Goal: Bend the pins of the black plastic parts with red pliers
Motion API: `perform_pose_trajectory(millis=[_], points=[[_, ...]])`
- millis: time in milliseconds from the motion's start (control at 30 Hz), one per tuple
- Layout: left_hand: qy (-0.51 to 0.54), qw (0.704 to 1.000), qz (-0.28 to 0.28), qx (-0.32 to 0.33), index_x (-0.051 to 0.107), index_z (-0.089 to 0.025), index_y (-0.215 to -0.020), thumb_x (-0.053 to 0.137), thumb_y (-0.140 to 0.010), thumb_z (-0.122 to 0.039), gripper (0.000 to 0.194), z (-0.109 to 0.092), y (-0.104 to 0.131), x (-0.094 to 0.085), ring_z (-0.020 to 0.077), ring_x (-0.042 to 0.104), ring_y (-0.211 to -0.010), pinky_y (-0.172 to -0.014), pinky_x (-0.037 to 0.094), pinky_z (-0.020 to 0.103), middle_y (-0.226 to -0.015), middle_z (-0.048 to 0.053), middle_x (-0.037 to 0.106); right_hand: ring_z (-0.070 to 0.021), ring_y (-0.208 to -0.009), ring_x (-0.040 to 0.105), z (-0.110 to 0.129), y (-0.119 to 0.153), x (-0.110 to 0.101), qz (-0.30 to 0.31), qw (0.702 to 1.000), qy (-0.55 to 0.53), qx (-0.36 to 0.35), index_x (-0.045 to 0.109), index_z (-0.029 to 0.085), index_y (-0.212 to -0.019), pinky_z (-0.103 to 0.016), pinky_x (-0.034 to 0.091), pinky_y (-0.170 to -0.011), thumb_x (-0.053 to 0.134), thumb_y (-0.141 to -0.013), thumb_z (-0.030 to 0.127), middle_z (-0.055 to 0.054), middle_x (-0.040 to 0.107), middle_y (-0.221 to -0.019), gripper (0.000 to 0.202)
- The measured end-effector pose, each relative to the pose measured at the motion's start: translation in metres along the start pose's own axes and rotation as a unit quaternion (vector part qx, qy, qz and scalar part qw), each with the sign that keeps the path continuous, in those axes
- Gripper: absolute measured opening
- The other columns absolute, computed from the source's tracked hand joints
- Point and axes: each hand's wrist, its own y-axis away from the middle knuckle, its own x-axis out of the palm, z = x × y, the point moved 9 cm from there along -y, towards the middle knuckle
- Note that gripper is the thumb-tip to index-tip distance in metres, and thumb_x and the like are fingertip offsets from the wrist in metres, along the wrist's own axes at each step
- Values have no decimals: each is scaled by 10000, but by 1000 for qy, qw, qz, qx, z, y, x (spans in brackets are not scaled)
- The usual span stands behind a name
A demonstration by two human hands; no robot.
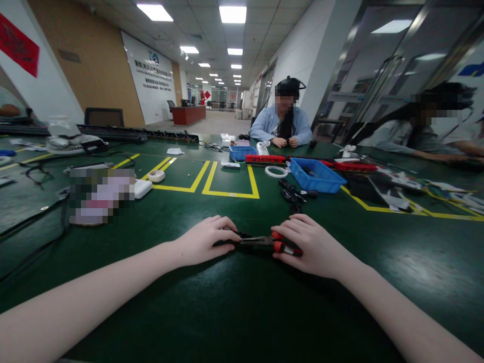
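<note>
In my right hand (312, 244) is a pair of long-nose pliers (259, 241) with red and black handles. The fingers are closed round the handles, and the jaws point left. Facing it, my left hand (206, 239) has thumb and fingers closed at the tips of the jaws. A small dark piece shows at those fingertips; its kind is too hard to make out against the dark green table (227, 302). Both hands are low over the tabletop, close together. Just beyond my right hand lies a bundle of black cables (289, 191).
A blue bin (317, 176) stands beyond the cables, beside a white ring (276, 172). A smaller blue bin (242, 153) is farther back. To the left are a white box (141, 188) and a roll of tape (156, 176). Across the table sits a person (282, 123); others are at right.
</note>
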Motion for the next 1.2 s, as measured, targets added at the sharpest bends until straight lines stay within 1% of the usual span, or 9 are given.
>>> perform_pose_trajectory(millis=[133,300,700,900,1067,1200], points=[[-1,1000,6,-3,665,-249,-1161,616,-927,-238,240,1,0,1,225,579,-1064,-925,490,402,-1202,65,596,-254,-927,671,-1,-1,2,8,1000,-9,3,665,162,-1130,-479,481,-949,683,-822,374,-96,725,-1008,374],[0,1000,0,-1,668,-253,-1163,619,-924,-240,244,1,1,0,224,582,-1058,-925,492,401,-1206,65,596,-249,-909,674,1,-2,0,6,1000,-15,2,664,171,-1137,-462,497,-919,684,-817,361,-94,726,-990,373],[-2,1000,0,-2,669,-239,-1146,612,-925,-229,228,1,0,0,227,582,-1063,-923,492,404,-1204,65,601,-252,-924,660,-1,-1,6,21,999,-32,12,658,161,-1145,-453,508,-903,678,-831,368,-100,716,-1005,378],[1,1000,5,-5,664,-247,-1148,615,-925,-235,229,2,0,1,227,573,-1079,-935,487,408,-1221,61,590,-252,-931,658,0,-2,6,28,999,-33,17,659,156,-1150,-443,511,-897,676,-835,369,-104,713,-1016,381],[3,1000,10,-9,663,-240,-1144,611,-926,-229,224,3,0,2,226,575,-1079,-935,487,406,-1216,61,592,-246,-911,664,0,-2,5,30,999,-34,22,660,163,-1146,-416,522,-852,687,-825,363,-99,715,-1003,379],[3,1000,9,-5,654,-247,-1153,615,-926,-236,231,3,0,2,222,575,-1079,-928,484,397,-1213,56,591,-250,-910,659,-2,-2,9,44,998,-45,32,653,155,-1153,-415,520,-831,688,-825,381,-107,709,-1013,400]])
